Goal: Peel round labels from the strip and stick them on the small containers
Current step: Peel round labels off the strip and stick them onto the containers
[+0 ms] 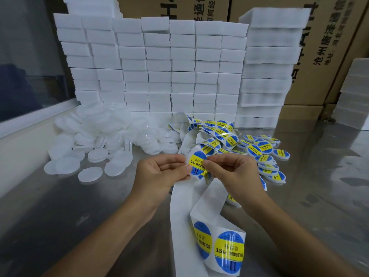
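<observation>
Two words, "SOLDERING PASTE", were printed on a round blue-and-yellow label (196,163) pinched between the left hand (161,172) and right hand (232,172) above the strip (185,198).

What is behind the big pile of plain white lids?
A wall of stacked white foam blocks stands behind the pile of lids, with cardboard boxes above. The lowest blocks are hidden by the lids.
</observation>
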Demonstrator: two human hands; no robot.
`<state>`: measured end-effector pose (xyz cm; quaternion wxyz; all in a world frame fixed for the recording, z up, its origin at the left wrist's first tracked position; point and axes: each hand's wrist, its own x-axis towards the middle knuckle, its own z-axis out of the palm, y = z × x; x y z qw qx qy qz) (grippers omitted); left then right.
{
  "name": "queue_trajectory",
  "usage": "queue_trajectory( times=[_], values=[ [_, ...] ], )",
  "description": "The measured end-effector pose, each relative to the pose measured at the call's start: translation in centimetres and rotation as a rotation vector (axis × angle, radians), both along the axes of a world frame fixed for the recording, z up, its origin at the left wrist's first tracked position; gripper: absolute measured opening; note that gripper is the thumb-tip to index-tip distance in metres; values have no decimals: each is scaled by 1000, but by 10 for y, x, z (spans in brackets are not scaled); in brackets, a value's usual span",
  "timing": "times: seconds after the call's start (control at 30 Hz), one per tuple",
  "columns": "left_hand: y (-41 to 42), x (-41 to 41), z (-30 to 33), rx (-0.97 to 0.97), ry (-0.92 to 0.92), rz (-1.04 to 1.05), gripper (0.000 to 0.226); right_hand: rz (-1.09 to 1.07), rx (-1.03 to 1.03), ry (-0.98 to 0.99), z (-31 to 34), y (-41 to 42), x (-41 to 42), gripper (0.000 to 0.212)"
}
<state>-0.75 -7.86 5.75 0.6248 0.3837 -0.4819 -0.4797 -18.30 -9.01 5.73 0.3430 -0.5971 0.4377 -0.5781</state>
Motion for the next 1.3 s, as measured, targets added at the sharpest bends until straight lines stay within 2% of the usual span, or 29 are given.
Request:
queue_trajectory(
  times=[0.2,0.33,0.4,0.5,0.6,0.67,0.73,0.87,1.03,1.17,1.3],
  values=[
    [1,-3,0,-77,-111,16,25,-49,-58,119,-1,-1,-3,7],
    [2,-2,2,-63,-8,-56,23,-232,-73,260,-3,-2,-6,30],
    [3,-3,2,-47,34,-92,29,-167,-101,246,-4,0,-3,38],
    [6,-9,1,-84,-23,-178,39,10,-114,177,-7,7,11,46],
    [10,-12,1,-122,-53,-279,41,28,-66,26,-5,8,18,33],
    [12,-13,1,-110,-66,-300,43,21,-66,-7,-2,6,15,21],
    [12,-14,2,-94,-42,-300,43,53,-74,-37,1,6,11,19],
    [12,-14,3,-67,93,-323,38,135,10,-37,6,9,8,46],
    [9,-12,5,-3,186,-346,39,303,75,-53,14,7,-3,47],
    [8,-10,3,-4,109,-384,34,220,28,-62,13,8,-3,34],
    [9,-11,1,0,-27,-390,42,46,-16,-101,8,5,0,47]
  ],
)
